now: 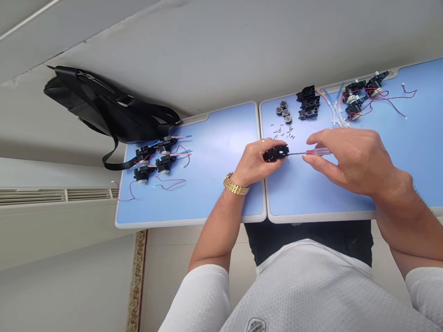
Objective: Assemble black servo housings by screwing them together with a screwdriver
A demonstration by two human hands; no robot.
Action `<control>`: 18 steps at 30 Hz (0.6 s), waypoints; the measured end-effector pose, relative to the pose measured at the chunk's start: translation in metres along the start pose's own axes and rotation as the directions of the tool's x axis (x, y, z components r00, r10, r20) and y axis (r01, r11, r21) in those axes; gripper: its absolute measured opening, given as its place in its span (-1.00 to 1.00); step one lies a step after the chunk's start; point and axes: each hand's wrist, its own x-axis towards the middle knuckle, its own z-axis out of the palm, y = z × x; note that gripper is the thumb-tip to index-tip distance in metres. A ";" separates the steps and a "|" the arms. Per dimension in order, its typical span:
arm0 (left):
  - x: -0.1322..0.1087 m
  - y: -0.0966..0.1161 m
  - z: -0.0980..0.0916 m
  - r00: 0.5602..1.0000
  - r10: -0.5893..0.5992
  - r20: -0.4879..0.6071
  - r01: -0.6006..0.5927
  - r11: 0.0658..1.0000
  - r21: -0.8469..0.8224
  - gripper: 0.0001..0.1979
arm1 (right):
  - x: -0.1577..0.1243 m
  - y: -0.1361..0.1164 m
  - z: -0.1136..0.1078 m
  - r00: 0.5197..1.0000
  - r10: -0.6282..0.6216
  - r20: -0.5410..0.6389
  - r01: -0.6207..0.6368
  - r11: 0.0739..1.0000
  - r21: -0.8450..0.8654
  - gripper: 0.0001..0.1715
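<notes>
Plainly, the held housing (272,154) is blocky and black.

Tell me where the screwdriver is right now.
In the head view, right of centre, the screwdriver is in the right hand, its tip at the black housing held by the left hand.

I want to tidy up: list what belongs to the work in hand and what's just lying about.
Work in hand, likely:
screwdriver, in the right hand
black part, in the left hand
small screws
round metal pieces
black shells
wired black parts, probably

Apparently just lying about:
black bag
</notes>
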 end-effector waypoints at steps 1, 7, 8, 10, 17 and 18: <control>0.000 0.000 0.000 1.000 -0.001 -0.002 0.001 1.000 -0.001 -0.71 | 0.000 -0.002 0.000 1.000 0.001 0.004 -0.001 0.999 0.033 -0.79; -0.001 -0.001 0.001 1.000 0.014 -0.006 -0.014 1.000 -0.001 -0.71 | 0.000 -0.002 0.001 1.000 -0.014 -0.002 0.014 0.998 0.060 -0.73; -0.001 -0.001 0.001 1.000 0.016 -0.005 -0.016 1.000 0.003 -0.71 | -0.001 0.000 0.002 1.000 -0.003 -0.011 0.003 1.000 0.029 -0.66; -0.001 -0.001 0.001 1.000 0.019 -0.005 -0.019 1.000 0.009 -0.70 | -0.002 0.003 0.004 0.999 0.028 -0.038 -0.029 0.999 -0.035 -0.54; 0.000 -0.002 0.000 1.000 0.006 -0.005 -0.006 1.000 0.008 -0.69 | -0.001 0.001 0.005 0.999 0.028 -0.042 -0.026 0.999 0.042 -0.71; 0.000 -0.002 0.000 1.000 0.008 -0.005 -0.008 1.000 0.003 -0.69 | -0.001 -0.001 0.005 0.999 0.024 -0.023 -0.022 0.997 0.074 -0.77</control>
